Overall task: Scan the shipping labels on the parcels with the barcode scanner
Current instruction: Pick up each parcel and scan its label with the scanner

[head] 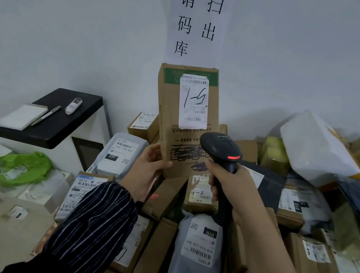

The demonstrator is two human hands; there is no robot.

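The box (186,123) is standing upright in the left grip (147,166), above the pile of parcels (199,239) and before the wall sign (198,18). Its label (194,101) is facing the camera. The scanner (221,153), in the right grip (234,188), is pointing up just below-right of the label. At left, a shelf (59,137) is carrying a notepad (21,115), a pen (45,115) and possibly a small tube (73,106).

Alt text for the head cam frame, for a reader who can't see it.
A person's left hand holds a tall cardboard box upright while the right hand grips a black barcode scanner pointed at it, just below its white shipping label. Below lie piled labelled parcels; a paper sign hangs on the wall behind.
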